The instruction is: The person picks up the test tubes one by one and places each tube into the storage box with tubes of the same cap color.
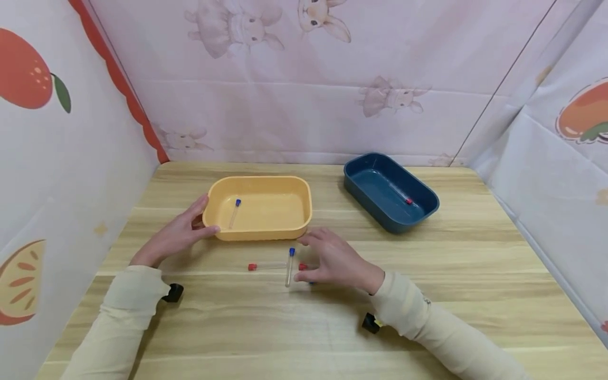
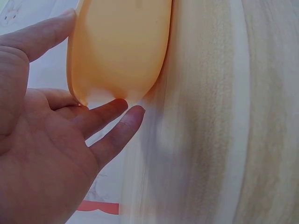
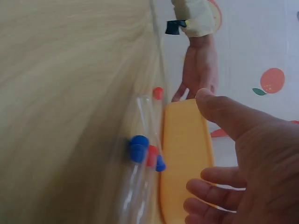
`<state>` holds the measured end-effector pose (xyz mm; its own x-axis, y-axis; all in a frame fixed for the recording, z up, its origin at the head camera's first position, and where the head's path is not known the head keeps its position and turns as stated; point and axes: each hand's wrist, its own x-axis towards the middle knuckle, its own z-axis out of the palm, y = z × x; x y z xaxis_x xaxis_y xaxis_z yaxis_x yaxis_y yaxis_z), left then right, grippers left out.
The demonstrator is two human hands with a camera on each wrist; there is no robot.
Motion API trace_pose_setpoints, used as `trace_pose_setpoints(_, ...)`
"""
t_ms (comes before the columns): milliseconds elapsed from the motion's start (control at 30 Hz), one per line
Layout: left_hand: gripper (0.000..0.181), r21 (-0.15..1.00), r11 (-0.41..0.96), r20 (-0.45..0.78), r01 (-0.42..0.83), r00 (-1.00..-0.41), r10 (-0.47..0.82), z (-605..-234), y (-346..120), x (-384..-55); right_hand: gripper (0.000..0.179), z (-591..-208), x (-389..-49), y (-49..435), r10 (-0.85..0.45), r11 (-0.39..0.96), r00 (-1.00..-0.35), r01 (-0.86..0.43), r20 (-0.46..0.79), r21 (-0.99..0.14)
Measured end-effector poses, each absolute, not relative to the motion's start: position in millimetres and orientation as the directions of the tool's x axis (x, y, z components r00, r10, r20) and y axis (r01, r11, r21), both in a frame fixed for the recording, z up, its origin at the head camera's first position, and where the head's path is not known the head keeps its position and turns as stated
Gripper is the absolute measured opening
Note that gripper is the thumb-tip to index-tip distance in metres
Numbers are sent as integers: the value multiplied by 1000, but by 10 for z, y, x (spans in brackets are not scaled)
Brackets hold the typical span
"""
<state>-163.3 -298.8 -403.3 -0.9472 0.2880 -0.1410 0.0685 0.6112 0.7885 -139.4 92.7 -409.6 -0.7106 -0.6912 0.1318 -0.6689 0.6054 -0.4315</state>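
My left hand [image 1: 178, 232] holds the left end of a yellow plastic bin [image 1: 258, 235], its thumb at the near rim and its fingers against the end wall [image 2: 112, 65]. A clear test tube with a blue cap [image 1: 238, 202] lies inside this bin. My right hand [image 1: 337, 262] hovers over several tubes near the bin's front right corner, thumb and fingers spread apart and holding nothing. Below it lie a blue-capped tube [image 1: 289, 269], a red-capped tube [image 1: 268, 266] and another red cap [image 1: 302, 267]; a further blue cap [image 3: 160, 163] is mostly hidden by the hand in the head view.
A dark blue bin [image 1: 366, 203] stands at the back right, turned at an angle, with one red-capped tube [image 1: 408, 201] inside. Printed cloth walls [image 1: 304, 121] bound the wooden table [image 1: 266, 327] at the back and both sides.
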Motion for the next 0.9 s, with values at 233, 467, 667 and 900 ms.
trace_pose_setpoints(233, 103, 799, 600, -152, 45, -949, 274, -4031, -2975, -1623, 83, -4145, -1364, 870, -684, 635, -722, -659, 105, -403)
trace_pose_setpoints(467, 102, 790, 613, -165, 31, -951, 261, -3999, -2964, -1635, 93, -4185, -1356, 815, -675, 666, -734, -652, 80, -363)
trace_pose_setpoints(667, 102, 788, 615, -159, 38, -952, 262, -3989, -2962, -1631, 95, -4210, -1375, 770, -670, 682, -742, -636, 42, -361)
trace_pose_setpoints(900, 102, 777, 628, -161, 38, -953, 257, -3996, -2962, -1628, 97, -4247, -1387, 746, -683, 672, -729, -649, 40, -356)
